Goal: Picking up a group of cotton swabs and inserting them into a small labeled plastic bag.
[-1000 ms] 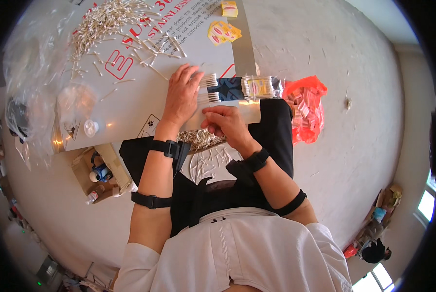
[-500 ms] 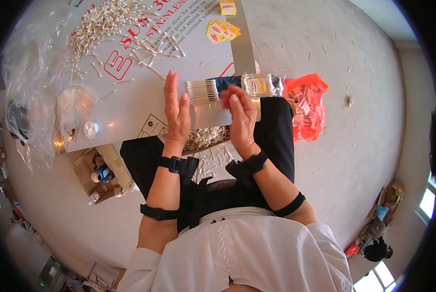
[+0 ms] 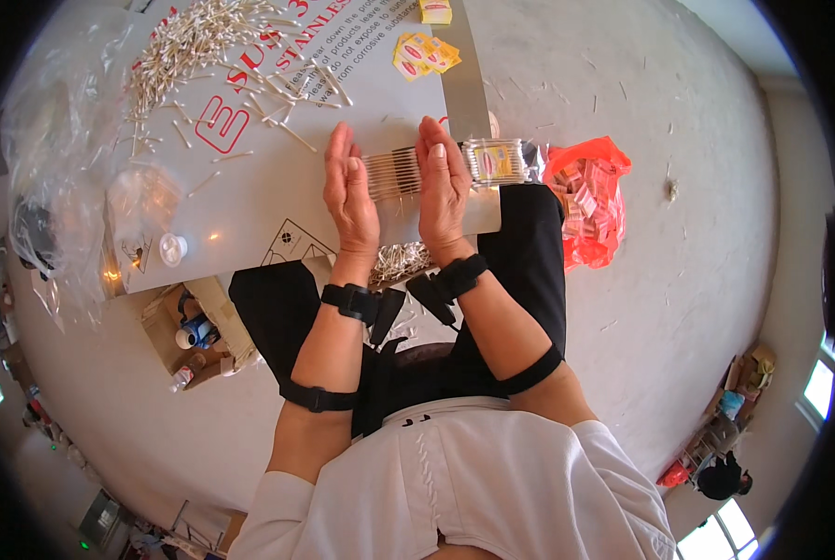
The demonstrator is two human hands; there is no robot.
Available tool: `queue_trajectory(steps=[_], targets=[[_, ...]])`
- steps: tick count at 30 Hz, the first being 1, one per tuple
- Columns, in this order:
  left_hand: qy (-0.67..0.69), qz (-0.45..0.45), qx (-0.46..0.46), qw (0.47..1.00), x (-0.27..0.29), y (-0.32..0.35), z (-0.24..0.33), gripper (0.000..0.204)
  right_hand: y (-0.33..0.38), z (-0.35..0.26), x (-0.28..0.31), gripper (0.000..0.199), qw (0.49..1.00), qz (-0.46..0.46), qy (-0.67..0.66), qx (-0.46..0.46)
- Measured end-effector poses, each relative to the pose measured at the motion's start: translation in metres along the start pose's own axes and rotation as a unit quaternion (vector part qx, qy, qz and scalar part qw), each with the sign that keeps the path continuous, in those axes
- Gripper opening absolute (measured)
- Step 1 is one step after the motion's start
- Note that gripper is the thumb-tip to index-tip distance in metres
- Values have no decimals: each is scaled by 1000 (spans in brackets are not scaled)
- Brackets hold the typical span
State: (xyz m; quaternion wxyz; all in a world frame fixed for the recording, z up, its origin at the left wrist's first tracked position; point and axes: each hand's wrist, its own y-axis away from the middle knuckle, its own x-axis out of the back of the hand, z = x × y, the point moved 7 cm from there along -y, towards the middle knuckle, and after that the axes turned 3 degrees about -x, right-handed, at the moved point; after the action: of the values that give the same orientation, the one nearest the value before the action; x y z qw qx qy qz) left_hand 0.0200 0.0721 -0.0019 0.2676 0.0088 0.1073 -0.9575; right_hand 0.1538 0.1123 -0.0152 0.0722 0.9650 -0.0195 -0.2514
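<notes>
My left hand and my right hand stand upright with flat palms facing each other, pressing the two ends of a row of cotton swabs on a grey printed board. Just right of my right hand lies a clear plastic pack with a yellow label inside. A big loose heap of cotton swabs is spread over the board's far left part. More swabs lie on my lap under the board's near edge.
A red plastic bag of small packets sits on the floor to the right. Yellow packets lie at the board's far end. Clear plastic bags and a white cap are at the left; an open carton holds bottles.
My hands let go of the clear pack, turned upright and moved apart, palms facing. Now they squeeze the row of swabs between them, and the pack lies to the right.
</notes>
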Motion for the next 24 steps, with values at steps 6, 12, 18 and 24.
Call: queue_trajectory(steps=[6,12,18,24], targets=[[-269,-116,-78,953,16,2,26,61,4,-23,22,30,992,-34,121,6],[-544,-302,-139,770,-11,30,26,85,15,-48,20,11,885,-80,443,121],[-566,-309,-136,752,-11,33,11,88,18,-46,9,6,818,-120,529,192],[-568,-304,-133,753,-10,33,9,86,18,-44,8,3,803,-117,547,205]])
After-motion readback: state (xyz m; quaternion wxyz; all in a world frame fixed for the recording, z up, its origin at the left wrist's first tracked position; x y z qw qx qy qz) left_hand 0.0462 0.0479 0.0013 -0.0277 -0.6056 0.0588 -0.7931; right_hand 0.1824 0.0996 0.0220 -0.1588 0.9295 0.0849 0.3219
